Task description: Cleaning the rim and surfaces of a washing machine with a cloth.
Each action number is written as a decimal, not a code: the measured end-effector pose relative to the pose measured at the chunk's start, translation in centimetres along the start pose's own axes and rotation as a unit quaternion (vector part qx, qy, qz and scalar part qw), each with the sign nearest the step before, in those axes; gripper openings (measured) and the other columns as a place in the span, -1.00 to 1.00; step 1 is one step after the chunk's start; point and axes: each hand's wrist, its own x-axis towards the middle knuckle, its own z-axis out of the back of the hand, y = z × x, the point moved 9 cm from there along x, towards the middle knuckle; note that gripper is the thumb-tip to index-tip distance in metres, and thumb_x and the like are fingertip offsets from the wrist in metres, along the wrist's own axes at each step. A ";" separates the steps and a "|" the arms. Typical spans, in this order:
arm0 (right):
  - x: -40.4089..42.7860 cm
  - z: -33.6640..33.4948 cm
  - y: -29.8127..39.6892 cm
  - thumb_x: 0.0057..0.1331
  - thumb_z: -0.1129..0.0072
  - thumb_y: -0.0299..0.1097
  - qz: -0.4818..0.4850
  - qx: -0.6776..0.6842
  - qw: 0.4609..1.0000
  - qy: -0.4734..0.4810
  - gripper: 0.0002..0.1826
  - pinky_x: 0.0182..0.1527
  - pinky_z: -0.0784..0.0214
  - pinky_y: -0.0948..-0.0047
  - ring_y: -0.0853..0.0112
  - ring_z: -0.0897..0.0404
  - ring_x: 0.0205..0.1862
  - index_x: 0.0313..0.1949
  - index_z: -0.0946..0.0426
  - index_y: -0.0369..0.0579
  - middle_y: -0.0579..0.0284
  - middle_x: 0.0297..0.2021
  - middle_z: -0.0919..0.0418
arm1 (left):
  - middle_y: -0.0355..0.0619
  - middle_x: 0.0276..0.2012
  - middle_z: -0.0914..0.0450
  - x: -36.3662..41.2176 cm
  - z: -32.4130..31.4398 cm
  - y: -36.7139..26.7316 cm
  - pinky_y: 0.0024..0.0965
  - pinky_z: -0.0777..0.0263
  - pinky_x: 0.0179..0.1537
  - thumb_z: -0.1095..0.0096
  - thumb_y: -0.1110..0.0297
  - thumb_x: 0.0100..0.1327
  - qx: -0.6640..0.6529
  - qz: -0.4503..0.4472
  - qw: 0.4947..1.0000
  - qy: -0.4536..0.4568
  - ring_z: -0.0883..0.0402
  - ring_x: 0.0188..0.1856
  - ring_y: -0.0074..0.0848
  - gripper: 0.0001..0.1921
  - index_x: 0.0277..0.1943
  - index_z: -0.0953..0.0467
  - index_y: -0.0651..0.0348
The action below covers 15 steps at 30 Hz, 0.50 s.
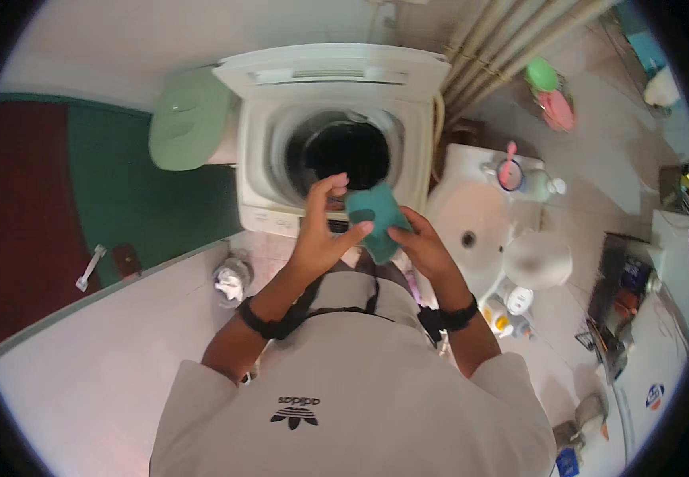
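Observation:
My right hand (425, 243) pinches a small teal piece of fabric (374, 206), perhaps a folded cloth, between thumb and fingers along its right edge. On the other side, my left hand (320, 223) has its thumb and fingers spread. Its thumb tip overlaps the fabric's left part; whether it touches cannot be made out. Both hands are above the front edge of a white top-loading washing machine (255, 197). The machine's lid (332, 65) stands raised at the back, and its drum (347, 149) looks dark inside. The hands and fabric hide part of the control panel (273, 222).
A white washbasin (469, 203) adjoins the machine on the right, with a cup (509, 176) and several bottles around it. Pipes (493, 47) run up behind. At left stand a pale green lidded bin (189, 119) and a door with a handle (91, 268).

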 end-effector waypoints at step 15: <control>1.2 -0.6 -1.2 0.24 -0.32 -0.38 -0.028 -0.316 0.943 0.105 -0.63 0.03 -0.38 0.48 0.53 -0.54 -0.11 0.02 -0.54 -0.20 0.28 -0.17 -0.61 | -0.09 -0.32 -0.63 -0.4 -3.2 4.0 -0.40 -0.46 -0.24 -0.44 0.41 0.16 0.096 0.104 0.968 0.209 -0.61 -0.28 -0.46 -0.76 -0.15 -0.59 0.30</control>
